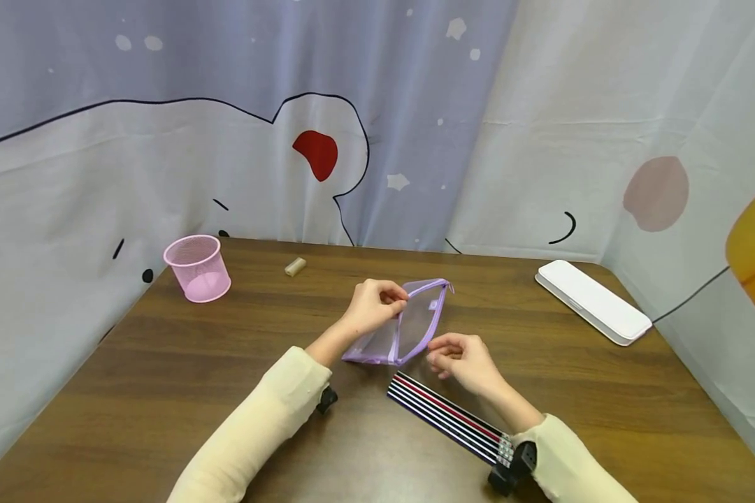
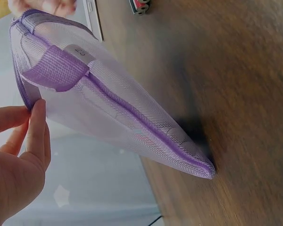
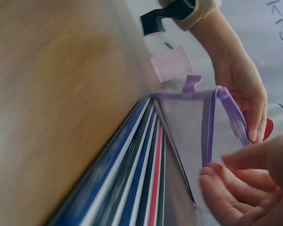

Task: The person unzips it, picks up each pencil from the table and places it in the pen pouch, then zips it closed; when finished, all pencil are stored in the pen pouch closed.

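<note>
A translucent mesh zipper pouch [image 1: 418, 318] with purple trim stands propped on the table, its zipped mouth spread apart. My left hand [image 1: 374, 306] pinches one edge of that mouth between thumb and fingers, seen closely in the left wrist view, where a purple tab [image 2: 56, 68] sticks out from the pouch's end. Beside the opposite edge is my right hand [image 1: 468, 363], fingers loosely bent and the fingertips right at the purple zipper [image 3: 207, 141]. Below it, a row of several striped pencils [image 1: 443, 416] lies side by side, running under the right wrist.
A pink mesh pen cup [image 1: 204, 276] stands at the back left. Near the back edge lies a small beige block [image 1: 295, 267]. A closed white case [image 1: 594, 300] rests at the right, by the curtain [image 1: 226, 175] that borders the wooden table [image 1: 163, 405].
</note>
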A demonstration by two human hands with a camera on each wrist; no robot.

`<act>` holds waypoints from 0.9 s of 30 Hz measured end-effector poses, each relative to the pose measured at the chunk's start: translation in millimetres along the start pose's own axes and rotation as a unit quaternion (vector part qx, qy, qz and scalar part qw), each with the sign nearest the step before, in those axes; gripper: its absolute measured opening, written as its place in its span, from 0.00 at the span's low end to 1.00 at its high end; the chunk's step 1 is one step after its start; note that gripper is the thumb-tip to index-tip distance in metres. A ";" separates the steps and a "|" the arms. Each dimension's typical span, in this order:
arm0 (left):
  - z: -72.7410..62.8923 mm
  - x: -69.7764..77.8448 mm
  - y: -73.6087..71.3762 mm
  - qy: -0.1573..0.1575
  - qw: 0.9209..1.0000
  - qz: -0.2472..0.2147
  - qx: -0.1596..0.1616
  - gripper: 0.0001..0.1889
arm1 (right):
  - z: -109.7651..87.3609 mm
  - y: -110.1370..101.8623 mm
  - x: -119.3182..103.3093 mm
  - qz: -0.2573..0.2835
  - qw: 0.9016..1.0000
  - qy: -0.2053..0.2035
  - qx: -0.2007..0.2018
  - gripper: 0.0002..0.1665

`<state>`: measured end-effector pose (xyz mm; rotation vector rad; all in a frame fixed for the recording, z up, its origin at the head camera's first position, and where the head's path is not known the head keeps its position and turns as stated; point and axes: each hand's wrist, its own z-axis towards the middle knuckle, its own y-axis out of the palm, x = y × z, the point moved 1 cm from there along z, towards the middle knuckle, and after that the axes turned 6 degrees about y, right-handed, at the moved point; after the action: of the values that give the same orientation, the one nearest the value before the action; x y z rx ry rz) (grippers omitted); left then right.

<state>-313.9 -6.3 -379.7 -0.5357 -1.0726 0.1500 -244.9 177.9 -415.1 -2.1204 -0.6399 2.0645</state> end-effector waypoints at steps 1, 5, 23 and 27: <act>0.0 -0.4 -0.2 -0.002 1.000 -0.002 0.001 0.05 | -4.1 -2.8 2.5 -0.028 0.999 -0.008 -0.014 0.13; 0.2 -2.5 -0.8 -0.006 1.000 -0.006 0.000 0.06 | -20.0 -14.0 10.9 -0.169 0.983 -0.059 -0.047 0.07; 1.5 -7.6 -0.7 -0.011 1.000 0.001 0.002 0.05 | -47.3 -16.0 17.0 -0.401 0.895 -0.194 -0.020 0.04; 1.7 -7.7 -0.9 -0.004 1.000 0.001 0.002 0.05 | -48.2 -12.9 17.2 -0.428 0.882 -0.197 0.001 0.04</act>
<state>-319.2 -9.4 -384.8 -0.5327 -1.0789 0.1557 -200.9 206.0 -423.1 -1.0419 -1.3161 1.8954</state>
